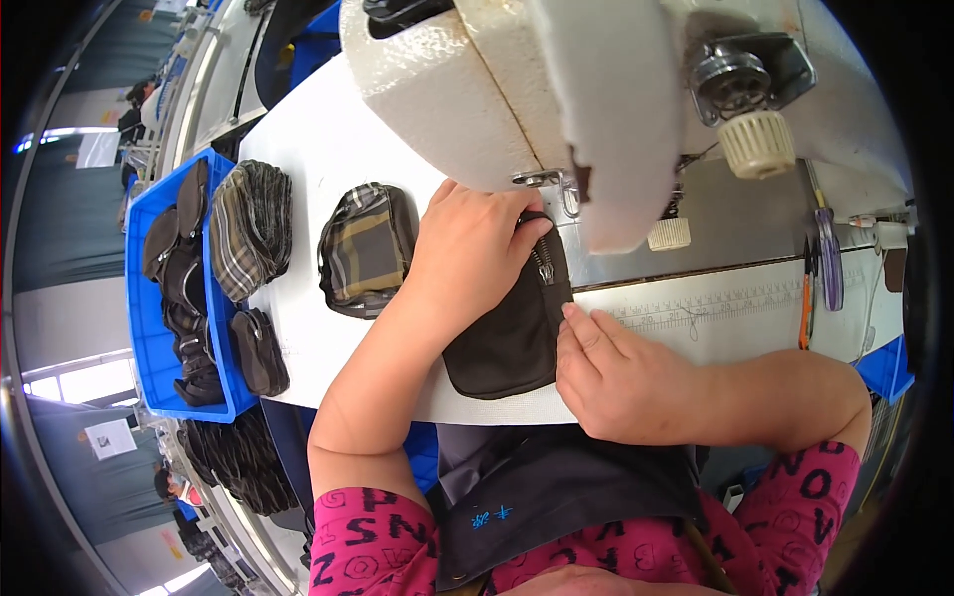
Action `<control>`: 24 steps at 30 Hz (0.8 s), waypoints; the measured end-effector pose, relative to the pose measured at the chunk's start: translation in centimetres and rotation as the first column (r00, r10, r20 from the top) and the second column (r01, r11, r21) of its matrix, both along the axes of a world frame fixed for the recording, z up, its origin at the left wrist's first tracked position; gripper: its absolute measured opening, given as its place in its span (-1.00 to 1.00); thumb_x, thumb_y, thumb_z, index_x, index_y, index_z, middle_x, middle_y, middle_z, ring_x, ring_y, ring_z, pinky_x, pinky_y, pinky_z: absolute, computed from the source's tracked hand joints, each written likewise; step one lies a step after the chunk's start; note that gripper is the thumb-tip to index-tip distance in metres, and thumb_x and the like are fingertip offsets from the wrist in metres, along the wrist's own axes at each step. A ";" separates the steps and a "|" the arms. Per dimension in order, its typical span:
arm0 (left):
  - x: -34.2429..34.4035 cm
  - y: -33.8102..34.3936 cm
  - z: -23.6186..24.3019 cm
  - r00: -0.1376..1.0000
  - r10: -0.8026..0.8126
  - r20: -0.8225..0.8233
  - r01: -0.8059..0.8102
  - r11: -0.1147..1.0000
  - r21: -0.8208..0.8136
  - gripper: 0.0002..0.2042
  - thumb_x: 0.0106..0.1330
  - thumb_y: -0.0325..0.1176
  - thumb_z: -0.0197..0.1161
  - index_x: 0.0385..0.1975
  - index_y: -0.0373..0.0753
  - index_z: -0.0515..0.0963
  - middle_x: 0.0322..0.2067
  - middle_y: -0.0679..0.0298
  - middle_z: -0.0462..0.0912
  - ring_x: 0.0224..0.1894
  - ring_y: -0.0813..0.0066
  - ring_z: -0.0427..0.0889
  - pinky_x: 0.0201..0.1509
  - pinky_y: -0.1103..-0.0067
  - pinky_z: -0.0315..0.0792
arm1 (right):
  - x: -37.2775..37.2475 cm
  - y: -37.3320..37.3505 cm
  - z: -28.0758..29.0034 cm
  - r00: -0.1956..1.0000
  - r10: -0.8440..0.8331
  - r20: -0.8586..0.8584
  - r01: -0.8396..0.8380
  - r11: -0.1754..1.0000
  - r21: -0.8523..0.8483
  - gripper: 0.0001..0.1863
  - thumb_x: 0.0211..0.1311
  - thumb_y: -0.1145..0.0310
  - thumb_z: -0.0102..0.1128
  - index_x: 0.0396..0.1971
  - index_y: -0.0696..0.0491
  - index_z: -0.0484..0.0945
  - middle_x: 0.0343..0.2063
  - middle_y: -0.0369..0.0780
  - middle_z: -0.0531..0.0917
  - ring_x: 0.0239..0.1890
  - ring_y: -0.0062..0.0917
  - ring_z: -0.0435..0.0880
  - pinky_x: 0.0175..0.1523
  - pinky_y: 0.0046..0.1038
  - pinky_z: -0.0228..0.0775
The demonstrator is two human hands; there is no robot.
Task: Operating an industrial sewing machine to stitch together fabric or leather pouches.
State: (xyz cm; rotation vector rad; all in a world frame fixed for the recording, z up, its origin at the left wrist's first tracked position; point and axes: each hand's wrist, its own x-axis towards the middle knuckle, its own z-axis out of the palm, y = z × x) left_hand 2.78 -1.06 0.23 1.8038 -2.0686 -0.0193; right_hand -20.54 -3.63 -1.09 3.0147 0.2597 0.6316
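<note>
A black zippered pouch (pixel 505 343) lies between both hands' fingers, the left hand (pixel 472 250) pinching its top near the sewing machine (pixel 447 99), the right hand (pixel 631 382), fingers lightly curled, touching its right edge, grip unclear.

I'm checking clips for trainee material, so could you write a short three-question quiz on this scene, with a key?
1. Which thing do the left-hand grip and the right-hand grip both touch?
A. a cream dial
B. a black pouch
C. a striped stack

2. True or false: the screwdriver with a purple handle lies to the right of the black pouch.

3. Fill in the colour: the bin at the left, holding dark pieces, is ____.

Key: 1. B; 2. true; 3. blue.
</note>
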 end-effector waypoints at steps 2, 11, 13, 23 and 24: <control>0.2 -0.5 -0.3 1.000 0.000 -0.003 0.000 1.000 0.007 -0.78 0.22 -0.36 0.50 -0.22 -0.26 0.62 -0.35 0.11 0.72 -0.26 -0.02 0.68 -0.19 0.23 0.53 | 0.1 -0.3 -0.1 1.000 -0.019 0.000 0.019 1.000 0.013 -0.65 0.11 0.32 0.18 -0.29 0.33 0.70 -0.21 0.06 0.70 -0.02 -0.01 0.71 0.09 -0.16 0.59; 3.5 -5.5 -3.5 0.979 -0.081 -0.185 0.082 0.997 -0.001 -0.66 0.25 -0.46 0.37 0.04 -0.21 0.65 -0.04 0.04 0.72 0.09 -0.04 0.65 0.13 0.18 0.52 | 1.1 -3.8 -0.2 0.982 -0.166 -0.087 0.173 0.981 0.086 -0.76 -0.03 0.41 0.28 -0.32 0.19 0.63 -0.18 -0.04 0.65 -0.11 -0.22 0.67 -0.03 -0.32 0.63; 3.8 -6.5 -3.9 0.976 -0.122 -0.182 0.111 0.992 -0.067 -0.66 0.27 -0.45 0.36 0.07 -0.20 0.66 0.06 0.06 0.70 0.17 0.04 0.65 0.18 0.23 0.52 | 1.2 -4.1 -0.1 0.980 -0.175 -0.091 0.183 0.979 0.094 -0.81 0.01 0.40 0.28 -0.37 0.17 0.63 -0.21 -0.05 0.64 -0.15 -0.27 0.67 -0.08 -0.37 0.59; 4.8 -8.9 -5.0 0.964 -0.166 -0.210 0.127 0.974 -0.188 -0.66 0.28 -0.44 0.36 0.07 -0.21 0.66 0.06 0.06 0.71 0.18 0.06 0.64 0.20 0.24 0.52 | 1.9 -5.0 -0.4 0.975 -0.220 -0.017 0.220 0.975 0.013 -0.86 0.05 0.41 0.29 -0.39 0.15 0.65 -0.22 -0.06 0.62 0.03 -0.23 0.73 -0.17 -0.44 0.60; 4.8 -8.8 -4.9 0.963 -0.166 -0.211 0.124 0.972 -0.198 -0.66 0.28 -0.44 0.36 0.07 -0.22 0.66 0.06 0.07 0.71 0.18 0.06 0.64 0.21 0.24 0.51 | 2.0 -4.9 -0.3 0.976 -0.215 -0.017 0.215 0.977 0.013 -0.86 0.05 0.41 0.29 -0.39 0.15 0.65 -0.22 -0.06 0.62 0.03 -0.23 0.73 -0.17 -0.44 0.60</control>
